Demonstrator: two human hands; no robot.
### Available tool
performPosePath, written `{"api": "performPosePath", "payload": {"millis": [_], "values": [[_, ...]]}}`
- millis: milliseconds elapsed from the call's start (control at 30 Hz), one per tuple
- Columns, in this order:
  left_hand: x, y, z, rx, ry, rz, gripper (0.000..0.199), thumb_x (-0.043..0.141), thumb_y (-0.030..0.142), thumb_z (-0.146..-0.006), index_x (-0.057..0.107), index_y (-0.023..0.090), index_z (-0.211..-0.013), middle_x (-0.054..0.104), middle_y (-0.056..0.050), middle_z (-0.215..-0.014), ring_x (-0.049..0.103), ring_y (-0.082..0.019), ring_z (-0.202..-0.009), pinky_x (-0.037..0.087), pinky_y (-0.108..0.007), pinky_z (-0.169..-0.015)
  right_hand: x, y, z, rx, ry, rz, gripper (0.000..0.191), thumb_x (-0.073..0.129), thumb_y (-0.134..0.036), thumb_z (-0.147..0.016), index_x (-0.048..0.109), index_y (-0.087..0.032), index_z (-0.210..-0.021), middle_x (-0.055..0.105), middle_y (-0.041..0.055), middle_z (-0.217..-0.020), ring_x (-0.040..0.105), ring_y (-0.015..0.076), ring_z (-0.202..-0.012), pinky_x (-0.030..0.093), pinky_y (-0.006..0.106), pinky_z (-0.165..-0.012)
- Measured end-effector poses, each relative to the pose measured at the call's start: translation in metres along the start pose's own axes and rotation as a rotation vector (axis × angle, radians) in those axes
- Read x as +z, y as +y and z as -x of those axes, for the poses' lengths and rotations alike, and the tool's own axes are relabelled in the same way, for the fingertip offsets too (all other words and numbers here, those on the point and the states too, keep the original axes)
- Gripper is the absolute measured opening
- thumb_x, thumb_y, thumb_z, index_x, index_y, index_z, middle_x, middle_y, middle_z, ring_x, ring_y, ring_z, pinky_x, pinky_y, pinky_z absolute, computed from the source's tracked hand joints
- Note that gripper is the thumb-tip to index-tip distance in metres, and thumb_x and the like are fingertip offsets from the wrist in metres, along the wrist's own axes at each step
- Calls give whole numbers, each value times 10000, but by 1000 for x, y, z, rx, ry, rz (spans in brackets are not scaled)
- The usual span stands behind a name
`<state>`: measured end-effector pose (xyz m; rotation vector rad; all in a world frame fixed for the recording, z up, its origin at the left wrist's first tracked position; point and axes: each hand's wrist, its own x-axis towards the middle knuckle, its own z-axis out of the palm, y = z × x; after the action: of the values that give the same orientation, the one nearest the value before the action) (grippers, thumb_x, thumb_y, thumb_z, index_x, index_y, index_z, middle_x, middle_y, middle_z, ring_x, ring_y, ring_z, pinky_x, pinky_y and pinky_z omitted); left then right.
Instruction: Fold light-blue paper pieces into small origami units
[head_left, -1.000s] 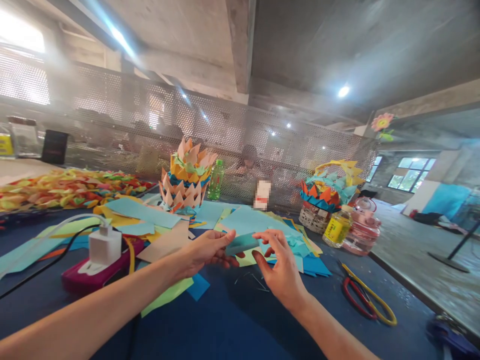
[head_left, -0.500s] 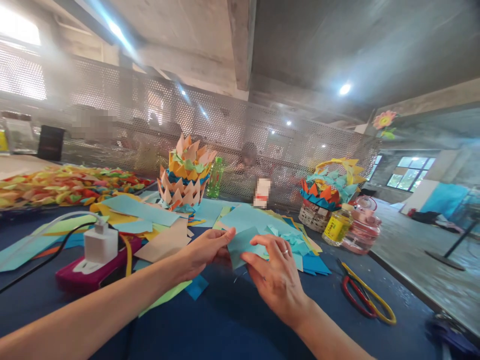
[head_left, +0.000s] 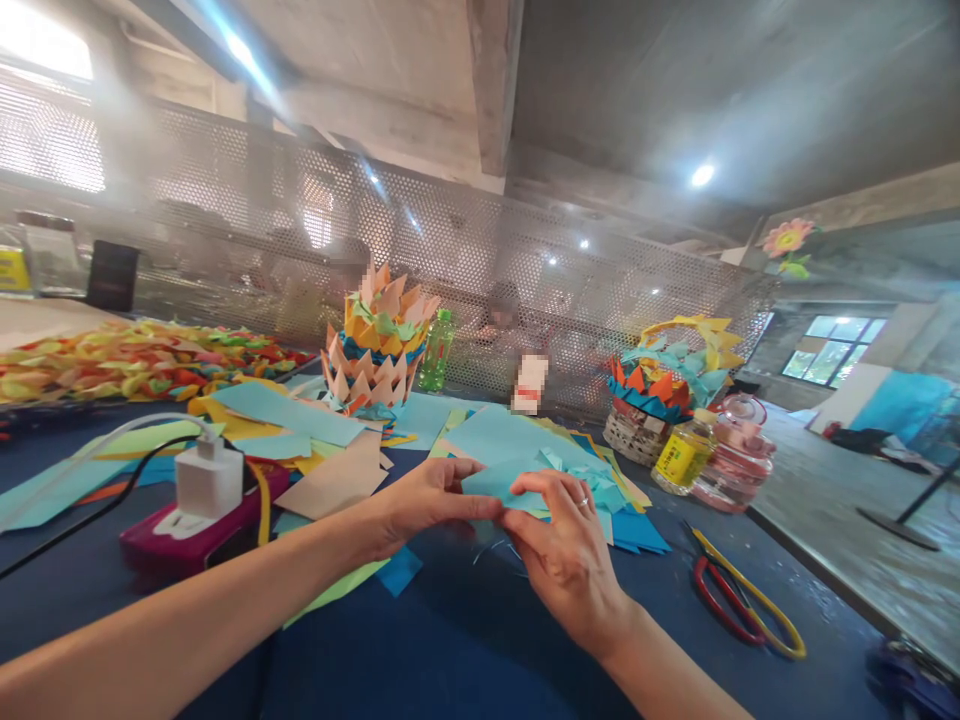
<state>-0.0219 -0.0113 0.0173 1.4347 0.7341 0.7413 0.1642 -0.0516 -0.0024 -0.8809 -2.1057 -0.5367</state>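
A light blue paper piece (head_left: 491, 480) is held between both hands above the dark blue table. My left hand (head_left: 431, 500) grips its left and lower edge, thumb stretched along the front. My right hand (head_left: 559, 530), with a ring on one finger, pinches the paper's right side, and the fingertips of the two hands meet at the lower edge. Behind them lie light blue sheets (head_left: 495, 435) and a heap of folded light blue pieces (head_left: 596, 480). A beige sheet (head_left: 334, 480) rests left of my left hand.
Scissors (head_left: 739, 590) lie at right, near a yellow-labelled bottle (head_left: 684, 455) and pink jug (head_left: 735, 460). Folded-paper baskets (head_left: 375, 350) stand behind. A power strip (head_left: 202, 520) with a white charger and cables is at left, beyond it a colourful paper pile (head_left: 142, 360).
The paper has tilted flatter, and my left thumb has come down onto its lower edge, closer to my right fingertips. The whole view has shifted slightly.
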Motion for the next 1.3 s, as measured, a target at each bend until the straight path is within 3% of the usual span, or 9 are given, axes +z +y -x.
{"api": "performPosePath", "payload": {"millis": [133, 367, 567, 900, 1300], "values": [[-4, -5, -4, 12, 59, 54, 240, 695, 261, -620, 663, 137, -823, 627, 7, -667, 552, -97, -585, 432, -210, -569, 1, 0, 1, -2, -11, -16, 187, 532, -96, -811, 647, -238, -852, 546, 38, -981, 482, 188, -927, 374, 349, -818], [-5, -7, -5, -1, 102, 70, 150, 659, 157, -567, 666, 131, -714, 653, -3, -632, 587, -125, -586, 464, -249, -614, 3, 2, 1, 74, -32, -29, 119, 575, -149, -795, 639, -230, -854, 549, 47, -969, 493, 192, -910, 385, 348, -808], [-5, -10, -5, 6, 72, 100, 216, 654, 111, -551, 666, 132, -766, 653, 4, -657, 587, -121, -604, 474, -250, -647, 4, 1, 0, 139, -61, -118, 76, 575, -230, -819, 642, -236, -856, 542, 48, -934, 497, 186, -892, 401, 346, -792], [1, -16, -7, 54, 38, 31, 264, 670, 116, -536, 672, 135, -799, 651, 15, -702, 582, -134, -678, 454, -263, -720, 13, 3, 1, 408, -59, -136, 131, 603, -317, -785, 611, -210, -709, 536, 35, -853, 512, 183, -847, 417, 333, -756], [5, -15, -5, 100, 57, -112, 333, 702, 213, -589, 670, 139, -912, 688, -17, -829, 607, -160, -748, 440, -251, -712, 15, 4, 3, 459, -107, -127, 139, 618, -319, -781, 600, -203, -708, 553, 24, -859, 529, 185, -858, 394, 353, -814]]}}
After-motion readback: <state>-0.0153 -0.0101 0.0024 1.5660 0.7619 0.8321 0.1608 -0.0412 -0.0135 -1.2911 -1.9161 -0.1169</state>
